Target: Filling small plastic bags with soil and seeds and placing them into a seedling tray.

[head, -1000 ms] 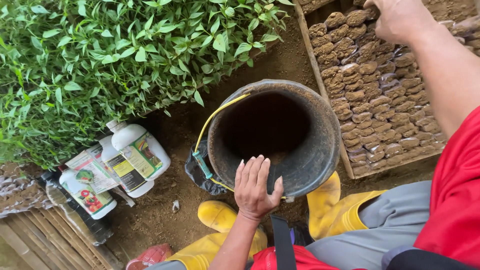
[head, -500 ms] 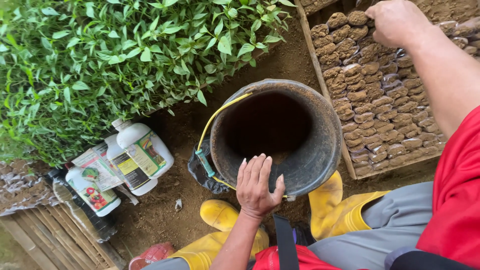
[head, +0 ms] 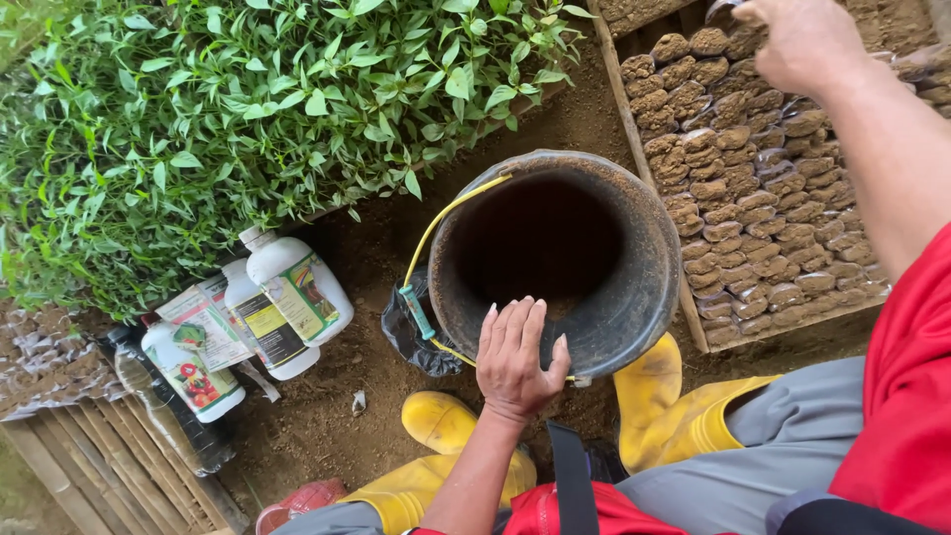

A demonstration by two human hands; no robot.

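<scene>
A dark, soil-caked round bucket [head: 560,263] with a thin yellow wire handle [head: 436,233] stands on the bare brown ground between the person's two yellow rubber boots [head: 649,396], its mouth open toward the camera and its inside dark. The left hand [head: 515,359] lies flat on the near rim of this bucket, fingers [head: 525,322] spread and extended over the edge, palm down; it grasps nothing, only resting on the rim. The right hand [head: 802,40] is stretched out to the far upper right, above a wooden-framed tray of small soil-filled seedling bags [head: 753,198] packed in tight rows; seen from the back, it looks loosely curled, and whether it holds anything cannot be told. The tray sits just beside the bucket, on its right. To the left of the bucket grows a dense bed of green leafy seedlings [head: 248,119]. Near its lower edge, three white plastic bottles with coloured labels [head: 258,317] lie together on the soil, well apart from the bucket. A crumpled black plastic bag [head: 404,335] sits against the bucket's left side.
</scene>
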